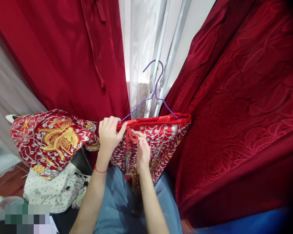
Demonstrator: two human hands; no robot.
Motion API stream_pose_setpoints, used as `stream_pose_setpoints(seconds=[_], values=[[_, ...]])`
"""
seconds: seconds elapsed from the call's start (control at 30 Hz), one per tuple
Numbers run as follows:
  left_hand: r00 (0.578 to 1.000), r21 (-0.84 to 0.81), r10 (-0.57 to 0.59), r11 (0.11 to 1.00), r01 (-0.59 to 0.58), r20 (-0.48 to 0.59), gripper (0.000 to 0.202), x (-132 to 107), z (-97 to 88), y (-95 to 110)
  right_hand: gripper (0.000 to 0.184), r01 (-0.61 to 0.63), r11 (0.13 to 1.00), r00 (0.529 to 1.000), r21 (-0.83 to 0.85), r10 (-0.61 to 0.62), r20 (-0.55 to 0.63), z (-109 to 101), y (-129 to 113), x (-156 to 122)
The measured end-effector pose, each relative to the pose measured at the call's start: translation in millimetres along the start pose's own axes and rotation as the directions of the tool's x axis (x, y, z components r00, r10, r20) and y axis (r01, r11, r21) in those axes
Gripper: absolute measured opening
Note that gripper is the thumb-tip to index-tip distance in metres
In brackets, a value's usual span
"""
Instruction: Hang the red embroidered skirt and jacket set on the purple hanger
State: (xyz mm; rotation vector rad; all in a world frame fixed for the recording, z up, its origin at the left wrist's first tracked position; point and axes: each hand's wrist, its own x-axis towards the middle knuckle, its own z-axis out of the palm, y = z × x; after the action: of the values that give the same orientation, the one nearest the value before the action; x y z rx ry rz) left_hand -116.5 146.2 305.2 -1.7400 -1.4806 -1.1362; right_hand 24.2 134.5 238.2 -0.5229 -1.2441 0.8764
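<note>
A red skirt-like garment [158, 139], covered in silver and gold embroidery, hangs across my lap on a purple wire hanger [155, 92]. The hanger's lower part is hidden inside the red waistband. At the waistband's left end my left hand [110, 133] is closed over the edge, thumb in front and fingers behind. A red cord [132, 136], looped like a bow, hangs from the front of the band just beside that thumb. My right hand [143, 151] pinches the cord's right loop between thumb and fingers.
Red cloth [63, 58] hangs at the left, with patterned red fabric [246, 107] at the right. White metal poles [161, 42] stand ahead. Another embroidered red piece [58, 139] lies left, above a dotted white cloth [48, 188]. A bottle [2, 208] is at lower left.
</note>
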Motion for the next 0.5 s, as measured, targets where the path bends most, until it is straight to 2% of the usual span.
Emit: stream_pose_setpoints(seconds=[0.07,0.13,0.27,0.33,0.5], values=[[1.000,0.005,-0.018,1.000,0.018,0.006,0.026,0,1.1,0,0.023,-0.078,0.994,0.997,0.073,0.079,-0.012,-3,3,2],[1.000,0.009,-0.024,1.000,0.024,0.012,0.026,0,1.7,0,0.017,-0.158,0.986,0.987,0.055,0.158,-0.002,-4,4,3],[1.000,0.023,-0.020,1.000,0.020,0.011,0.025,-2,2.2,1,0.028,-0.252,0.967,0.967,0.028,0.251,0.047,1,4,1],[1.000,0.036,-0.019,0.999,0.018,0.004,0.025,-2,2.4,1,0.031,-0.262,0.965,0.964,-0.011,0.262,0.044,4,4,-1],[1.000,0.064,-0.002,0.998,0.003,-0.009,0.025,-2,1.3,3,0.018,-0.229,0.964,0.973,-0.135,0.231,0.002,11,6,2]])
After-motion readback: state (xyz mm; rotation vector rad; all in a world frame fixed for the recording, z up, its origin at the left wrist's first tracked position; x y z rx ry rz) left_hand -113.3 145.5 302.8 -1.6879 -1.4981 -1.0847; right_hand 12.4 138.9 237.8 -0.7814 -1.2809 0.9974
